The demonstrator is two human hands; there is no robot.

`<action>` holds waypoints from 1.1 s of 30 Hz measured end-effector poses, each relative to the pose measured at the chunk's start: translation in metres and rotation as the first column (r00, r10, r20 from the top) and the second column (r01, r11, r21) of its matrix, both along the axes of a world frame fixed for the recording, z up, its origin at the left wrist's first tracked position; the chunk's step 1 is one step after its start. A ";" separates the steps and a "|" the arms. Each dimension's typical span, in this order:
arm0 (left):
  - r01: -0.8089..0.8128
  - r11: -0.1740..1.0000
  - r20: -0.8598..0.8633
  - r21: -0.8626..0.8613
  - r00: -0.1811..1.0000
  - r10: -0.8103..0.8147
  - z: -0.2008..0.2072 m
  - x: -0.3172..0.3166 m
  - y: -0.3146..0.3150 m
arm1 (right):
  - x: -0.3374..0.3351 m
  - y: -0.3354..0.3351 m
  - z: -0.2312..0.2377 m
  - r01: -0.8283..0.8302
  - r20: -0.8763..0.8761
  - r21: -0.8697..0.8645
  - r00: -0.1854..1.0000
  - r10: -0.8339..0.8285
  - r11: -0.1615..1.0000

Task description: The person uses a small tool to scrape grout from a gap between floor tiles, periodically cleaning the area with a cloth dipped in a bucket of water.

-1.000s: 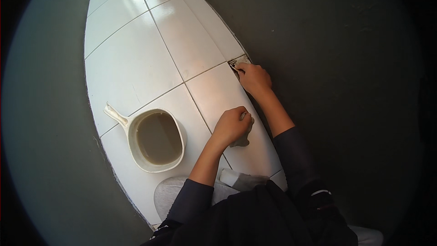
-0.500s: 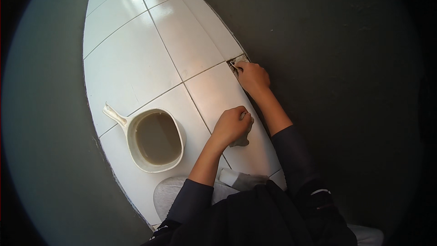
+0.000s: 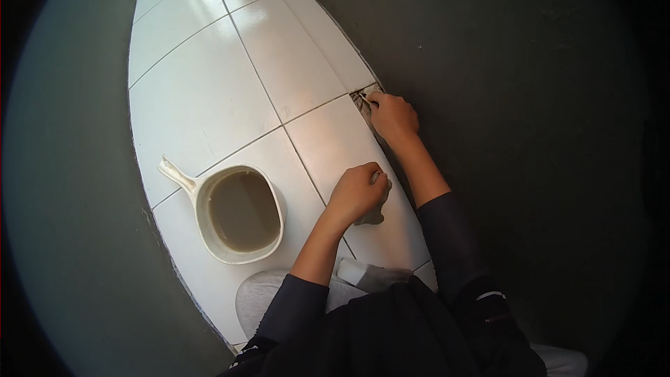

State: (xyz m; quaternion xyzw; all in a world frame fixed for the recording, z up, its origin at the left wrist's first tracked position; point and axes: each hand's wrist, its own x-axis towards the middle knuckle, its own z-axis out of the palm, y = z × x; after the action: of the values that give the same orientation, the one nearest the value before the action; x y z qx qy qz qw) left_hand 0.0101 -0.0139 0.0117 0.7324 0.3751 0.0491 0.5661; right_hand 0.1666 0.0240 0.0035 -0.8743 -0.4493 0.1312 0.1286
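Observation:
My left hand [image 3: 357,194] is closed around a wet-looking grey-green rag [image 3: 370,218] above the white tiles [image 3: 310,143]. Part of the rag hangs out below the fingers. Farther off, my right hand [image 3: 396,119] pinches at a broken tile corner [image 3: 359,100] on the right edge of the tiled surface. A small pale sliver shows at its fingertips, too small to name. Rough, dark material is exposed in the broken corner, partly hidden by the fingers.
A white dipper [image 3: 200,218] with murky brownish liquid stands on the tiles to the left, its handle pointing far left. My grey-clad knee [image 3: 259,298] and a grey-and-white sock [image 3: 373,276] are close to me. Dark grey floor [image 3: 516,132] borders the tiles.
My right hand has shifted slightly right and toward me at the broken corner, showing a little more of it. The left hand keeps its hold on the rag, almost unmoved.

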 end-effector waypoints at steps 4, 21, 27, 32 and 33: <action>0.002 0.999 0.003 0.035 1.000 -0.002 0.001 0.002 0.000 | -0.008 -0.001 -0.004 -0.066 -0.001 -0.004 0.998 0.066 0.998; 0.005 1.000 0.001 -0.022 1.000 -0.005 0.010 0.000 0.001 | -0.005 -0.014 -0.008 -0.019 0.009 0.053 1.000 0.019 0.998; -0.009 1.000 0.021 0.027 1.000 0.009 0.000 -0.001 0.000 | -0.020 -0.012 -0.009 -0.072 0.035 0.048 0.997 0.070 0.996; 0.016 1.000 -0.013 0.003 1.000 -0.016 0.006 0.001 -0.001 | -0.007 -0.011 -0.014 0.067 0.034 0.053 0.997 -0.069 0.996; 0.023 1.000 -0.006 0.003 1.000 -0.023 0.007 0.001 0.000 | -0.016 -0.007 -0.013 0.017 0.054 0.048 0.998 -0.019 0.999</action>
State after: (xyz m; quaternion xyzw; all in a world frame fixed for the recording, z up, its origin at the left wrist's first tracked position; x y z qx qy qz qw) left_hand 0.0112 -0.0141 0.0186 0.7378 0.3684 0.0411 0.5642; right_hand 0.1507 0.0174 -0.0095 -0.8782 -0.4479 0.0952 0.1382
